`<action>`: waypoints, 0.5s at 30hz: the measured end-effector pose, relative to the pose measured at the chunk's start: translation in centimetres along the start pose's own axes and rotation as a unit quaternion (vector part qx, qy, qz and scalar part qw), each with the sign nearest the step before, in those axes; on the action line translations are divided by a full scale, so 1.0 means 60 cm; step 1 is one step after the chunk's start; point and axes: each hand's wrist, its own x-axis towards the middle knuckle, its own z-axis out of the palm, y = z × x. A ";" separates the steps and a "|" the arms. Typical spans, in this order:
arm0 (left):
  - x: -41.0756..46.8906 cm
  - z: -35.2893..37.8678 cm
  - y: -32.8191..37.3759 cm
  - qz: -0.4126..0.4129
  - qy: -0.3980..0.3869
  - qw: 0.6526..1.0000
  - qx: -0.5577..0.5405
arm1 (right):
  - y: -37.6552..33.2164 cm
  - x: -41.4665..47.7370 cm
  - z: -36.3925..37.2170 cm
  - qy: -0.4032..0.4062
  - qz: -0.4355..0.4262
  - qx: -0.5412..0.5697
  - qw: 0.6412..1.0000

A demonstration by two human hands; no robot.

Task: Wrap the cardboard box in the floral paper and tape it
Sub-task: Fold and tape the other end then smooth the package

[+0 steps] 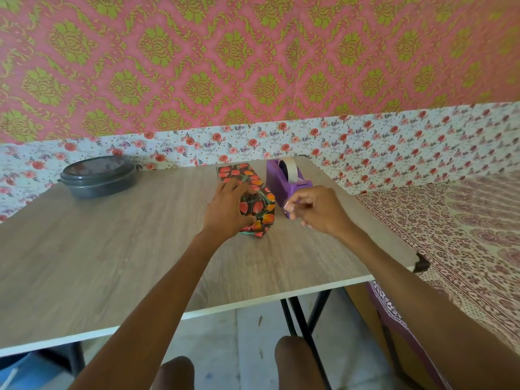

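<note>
**Box pinned down, tape hand at the dispenser**

The cardboard box (260, 205) lies at the far middle of the pale wood-grain table (112, 249), already hidden under the dark floral paper (250, 173) printed with red and orange tulips (I see no bare cardboard). The left hand (229, 209) lies spread over its top, fingers flat and the thumb against the near folded end. I judge it is pinning the folds so they cannot spring open.

Just beside the box on the right stands the purple plastic tape dispenser (281, 184) with its pale tape roll (288, 166), kept close so one hand can reach it. The right hand (315, 212) is at its cutter end, fingers curled, thumb and forefinger pinched. Blur keeps me from telling whether a strip is between them.

A dark round lidded container (98, 177) sits well apart at the far left.

I can read no brand, label or writing anywhere.
</note>
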 end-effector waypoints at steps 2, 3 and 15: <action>-0.005 0.005 -0.009 0.007 0.016 0.999 -0.027 | -0.001 0.003 0.025 -0.011 -0.105 -0.068 0.992; -0.009 0.008 -0.013 0.013 0.028 0.999 -0.042 | 0.001 0.006 0.039 -0.009 -0.146 -0.103 0.984; -0.021 0.023 -0.029 0.043 0.081 0.993 -0.079 | -0.007 0.038 0.096 -0.033 -0.182 -0.146 0.972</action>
